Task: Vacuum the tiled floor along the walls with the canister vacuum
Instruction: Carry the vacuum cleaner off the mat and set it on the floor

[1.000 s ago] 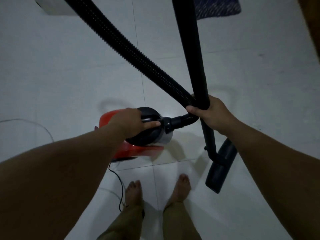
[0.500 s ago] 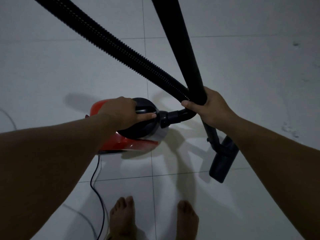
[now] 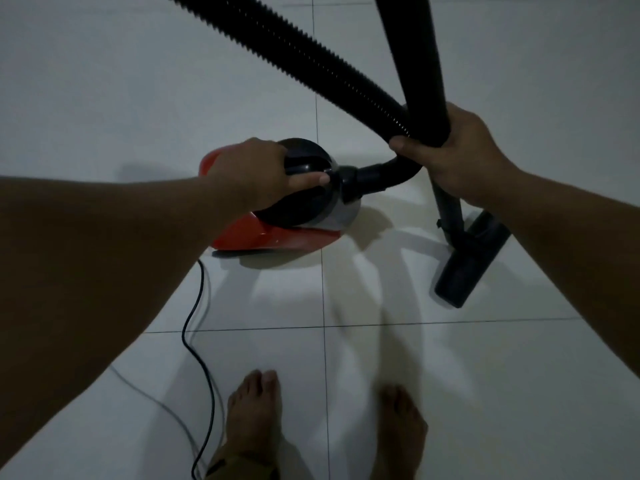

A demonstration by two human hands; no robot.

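I've lifted the red-and-black plastic canister vacuum [image 3: 277, 209] forward, left hand [image 3: 256, 171] clasping its handle, right hand [image 3: 450, 157] gripping black wand [image 3: 420, 74] and ribbed hose [image 3: 294, 46] beside it; walls unseen, vacuuming pending.

One canister vacuum [image 3: 277, 237] stands on the floor, with one ribbed hose [image 3: 294, 53], one rigid wand [image 3: 419, 64], one floor nozzle [image 3: 467, 268] and one power cord [image 3: 197, 323]. Two hands and two bare feet show.

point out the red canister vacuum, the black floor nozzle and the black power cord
red canister vacuum [image 3: 277, 239], head view, red lower shell
black floor nozzle [image 3: 464, 268], head view, top face
black power cord [image 3: 194, 306], head view, mid-length
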